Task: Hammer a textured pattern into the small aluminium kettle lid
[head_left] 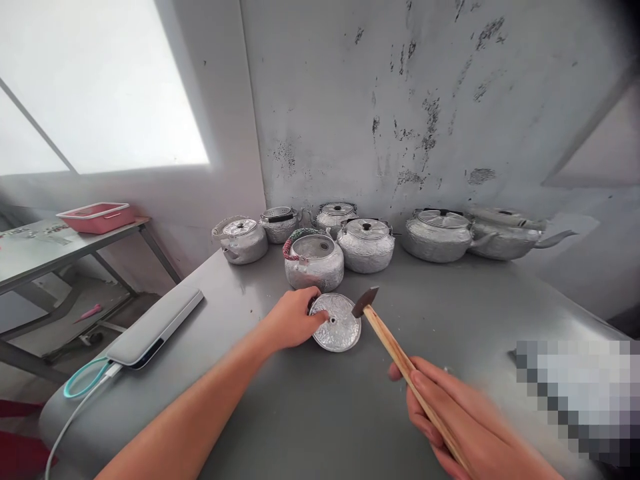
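My left hand (297,317) grips a round, dented metal kettle lid (343,330) by its left edge, with the thumb lying over the top near a small centre hole. In my right hand (440,407) is a hammer (387,339) with a pale wooden handle and a dark head. The hammer's head is just at the right rim of the lid; whether it touches I cannot tell. Right behind the lid stands a lidless hammered kettle (315,275) with a red and green wrapped handle, its inside partly visible.
Several lidded metal kettles (367,250) line the back of the grey table (300,413) by the stained wall. At left lies a grey power bank (155,327) with a cable. A pink basket (103,219) sits on a side table. A blurred-out object (575,387) is at right.
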Available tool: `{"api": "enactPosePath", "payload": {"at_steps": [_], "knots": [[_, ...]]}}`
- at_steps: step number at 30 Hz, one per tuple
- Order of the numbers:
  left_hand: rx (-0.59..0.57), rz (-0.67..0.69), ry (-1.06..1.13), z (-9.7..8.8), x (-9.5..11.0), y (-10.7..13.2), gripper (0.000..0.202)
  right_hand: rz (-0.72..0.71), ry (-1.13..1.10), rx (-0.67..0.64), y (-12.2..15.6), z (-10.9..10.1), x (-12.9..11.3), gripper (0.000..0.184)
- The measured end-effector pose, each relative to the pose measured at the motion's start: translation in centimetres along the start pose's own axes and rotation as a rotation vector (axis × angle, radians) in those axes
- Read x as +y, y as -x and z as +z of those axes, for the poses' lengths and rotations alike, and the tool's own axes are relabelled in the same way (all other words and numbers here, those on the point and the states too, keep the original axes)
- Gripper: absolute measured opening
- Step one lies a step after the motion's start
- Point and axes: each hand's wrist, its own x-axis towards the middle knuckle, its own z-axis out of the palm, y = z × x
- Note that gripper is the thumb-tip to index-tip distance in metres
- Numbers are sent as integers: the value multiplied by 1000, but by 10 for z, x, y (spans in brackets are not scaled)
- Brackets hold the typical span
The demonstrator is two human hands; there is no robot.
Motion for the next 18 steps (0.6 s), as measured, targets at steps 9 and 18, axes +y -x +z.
{"api": "enactPosePath", "payload": {"at_steps": [9, 18], "knots": [[-4, 19, 141, 3, -2, -4, 22, -68, -104, -60, -2, -6, -4, 41], [56, 68, 328, 4, 0, -4, 23, -68, -149, 36, -3, -7, -2, 39]]}}
